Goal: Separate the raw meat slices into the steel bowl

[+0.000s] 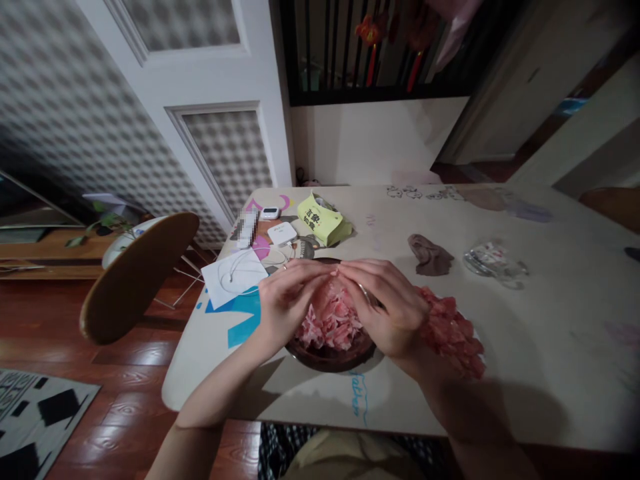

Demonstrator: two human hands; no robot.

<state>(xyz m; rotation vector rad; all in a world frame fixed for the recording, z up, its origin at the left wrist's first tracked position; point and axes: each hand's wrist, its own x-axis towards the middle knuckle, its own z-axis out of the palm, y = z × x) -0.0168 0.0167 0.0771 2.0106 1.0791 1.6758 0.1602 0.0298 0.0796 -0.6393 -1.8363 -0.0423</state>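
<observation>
A dark round bowl [327, 364] stands on the table before me, with a heap of thin, torn-looking pink meat slices [334, 321] in it. Above its far side, the fingertips of my left hand [286, 297] and my right hand [395, 307] meet in a pinch. A small bit of pink meat [335, 272] shows between them, and its full size is hidden behind the fingers. Right of the bowl, partly behind my right hand and forearm, lies a pile of darker red meat pieces [453, 333] on what looks like a white plate.
Across the pale table [540, 347] are a yellow-green packet [324, 221], a white box-shaped device [282, 233], a cable over white paper [223, 283], a crumpled brown cloth [431, 257] and a clear plastic or glass item [493, 259]. A brown chair [137, 280] stands at left.
</observation>
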